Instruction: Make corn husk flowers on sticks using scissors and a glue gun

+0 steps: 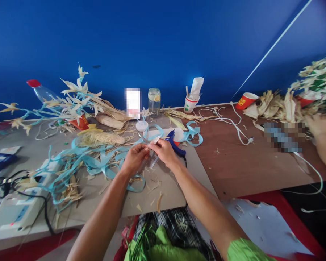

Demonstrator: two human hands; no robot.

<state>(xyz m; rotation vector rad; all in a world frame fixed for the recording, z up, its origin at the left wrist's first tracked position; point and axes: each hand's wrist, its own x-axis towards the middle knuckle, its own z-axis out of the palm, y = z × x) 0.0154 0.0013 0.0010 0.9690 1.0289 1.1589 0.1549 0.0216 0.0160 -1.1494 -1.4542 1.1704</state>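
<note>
Just above the table, my left hand (137,156) and my right hand (164,150) meet fingertip to fingertip, both pinched closed. Between them is a small pale piece of corn husk (154,139), its pointed end sticking up from the right fingers. Its lower part is hidden by the fingertips. Right behind my right hand lies a blue glue gun (180,149). Light blue ribbon (104,170) sprawls in a tangle left of my left hand. A white round base with a small husk flower (142,125) stands behind the hands.
A branch of husk flowers (78,87) in a red cup and a red-capped bottle (42,90) stand at left. A power strip (29,203) with cables lies front left. Behind are a glass jar (154,103) and a white cup (190,104). Another person's hand (323,134) is at right.
</note>
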